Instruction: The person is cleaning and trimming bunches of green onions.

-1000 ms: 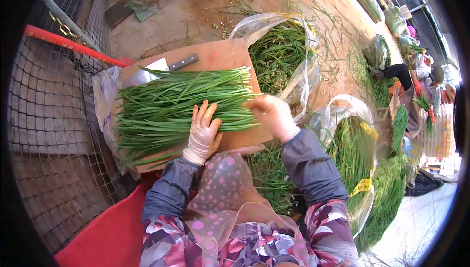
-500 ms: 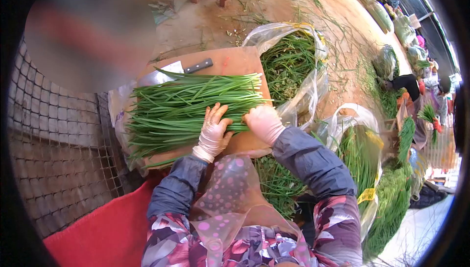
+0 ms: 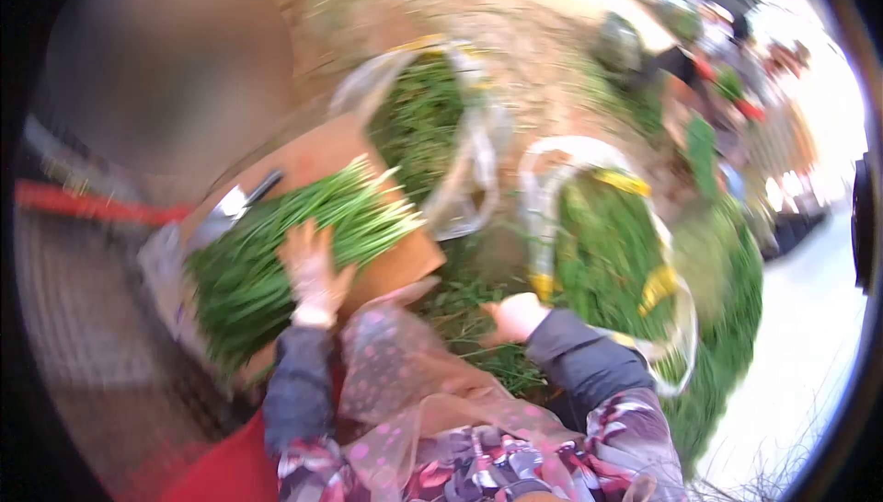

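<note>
While blur hides both hands' grip, left hand (image 3: pixel 311 272) flat on chives (image 3: pixel 276 253), right hand (image 3: pixel 515 316) beyond board edge (image 3: pixel 405 267).

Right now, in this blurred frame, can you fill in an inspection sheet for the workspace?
Surface: wooden board, tilted in view.
Job's things: bundle of long green stalks lying across the board.
Clutter: cleaver at the board's far edge; two clear bags of greens beside it.
Hands: left hand flat on the stalks; right hand off the board, low near loose greens, grip unclear.
Cables: nothing seen.
Surroundings: dirt floor, more greens, people at the far right, all blurred.
</note>
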`<state>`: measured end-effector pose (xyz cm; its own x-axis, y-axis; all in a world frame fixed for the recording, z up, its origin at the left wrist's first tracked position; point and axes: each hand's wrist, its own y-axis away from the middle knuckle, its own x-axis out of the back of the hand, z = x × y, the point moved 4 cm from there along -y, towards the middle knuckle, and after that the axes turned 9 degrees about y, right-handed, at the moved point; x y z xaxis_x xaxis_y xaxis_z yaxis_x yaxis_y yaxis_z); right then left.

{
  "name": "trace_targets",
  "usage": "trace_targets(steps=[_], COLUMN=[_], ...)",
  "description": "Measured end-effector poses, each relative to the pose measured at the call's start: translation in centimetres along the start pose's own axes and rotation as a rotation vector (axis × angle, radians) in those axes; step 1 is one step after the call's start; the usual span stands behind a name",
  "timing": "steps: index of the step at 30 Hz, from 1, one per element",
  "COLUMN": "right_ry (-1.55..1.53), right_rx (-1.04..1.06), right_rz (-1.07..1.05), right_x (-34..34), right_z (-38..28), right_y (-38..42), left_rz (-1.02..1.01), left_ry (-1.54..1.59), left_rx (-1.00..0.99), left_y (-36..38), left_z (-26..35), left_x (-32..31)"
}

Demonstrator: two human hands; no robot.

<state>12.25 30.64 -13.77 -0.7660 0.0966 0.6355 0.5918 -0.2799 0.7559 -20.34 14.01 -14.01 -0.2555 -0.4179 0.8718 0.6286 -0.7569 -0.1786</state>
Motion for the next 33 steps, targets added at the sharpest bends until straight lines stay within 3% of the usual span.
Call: trace_targets(steps=[1, 2, 6, 8, 10, 11, 14, 16, 17, 20, 23, 26, 28, 29, 30, 32, 33], right_ry=[-0.627, -0.894, -0.917, -0.936, -0.953, -0.915, -0.807, -0.608, -0.539, -0.533, -0.565, -0.615, -0.735, -0.829, -0.846, -0.866, -0.894], right_rx=[-0.044, -0.01, -0.226, -0.482, -0.57, -0.654, -0.645, -0.616, -0.683, -0.922, -0.802, -0.692, -0.57, -0.411, -0.396, -0.331, -0.31], right_rz=[-0.018, -0.066, 0.537, 0.657, 0.875, 0.87, 1.037, 1.071, 1.053, 0.742, 0.849, 0.631, 0.584, 0.628, 0.507, 0.498, 0.477], right_x=[-0.5, -1.5, -5.4, -4.9, -6.6, -7.3, -7.2, -7.1, -7.7, -6.5, -5.1, -1.3, 0.1, -0.7, 0.0, -0.2, 0.0], right_z=[0.9, 1.4, 4.8, 7.9, 12.1, 14.1, 19.3, 22.8, 24.6, 29.3, 34.0, 37.8, 39.8, 41.9, 42.8, 45.7, 46.7], right_y=[3.2, 5.7, 12.4, 16.1, 17.7, 18.2, 17.3, 14.7, 12.7, 9.9, 8.5, 8.1, 7.9, 6.0, 5.6, 3.2, 1.7], left_rz=[-0.02, -0.034, -0.147, -0.156, -0.144, -0.137, -0.04, 0.044, 0.053, -0.029, -0.261, -0.427, -0.408, -0.417, -0.423, -0.429, -0.54], left_ry=[-0.015, -0.016, 0.047, 0.042, 0.04, 0.04, -0.034, 0.009, 0.098, 0.374, 0.395, 0.437, 0.206, 0.271, 0.337, 0.411, 0.572], left_rx=[-0.036, -0.083, -0.132, -0.129, -0.116, -0.074, -0.097, -0.26, -0.351, -0.596, -0.835, -0.981, -0.921, -0.865, -0.806, -0.642, -0.554], left_y=[0.2, 0.2, 1.2, 1.4, 1.5, 1.4, 1.0, 0.2, -0.3, -2.0, -4.2, -9.1, -13.7, -16.4, -18.9, -22.2, -23.7], left_z=[0.0, 0.2, -0.2, 0.3, 0.1, 0.3, 2.2, 6.9, 10.3, 21.6, 33.2, 40.6, 42.9, 43.2, 43.0, 42.6, 41.8], left_x=[0.2, 0.8, 0.9, 1.2, 1.6, 1.9, 2.9, 3.4, 3.6, 2.8, -0.6, -8.6, -14.3, -16.7, -19.1, -22.2, -24.5])
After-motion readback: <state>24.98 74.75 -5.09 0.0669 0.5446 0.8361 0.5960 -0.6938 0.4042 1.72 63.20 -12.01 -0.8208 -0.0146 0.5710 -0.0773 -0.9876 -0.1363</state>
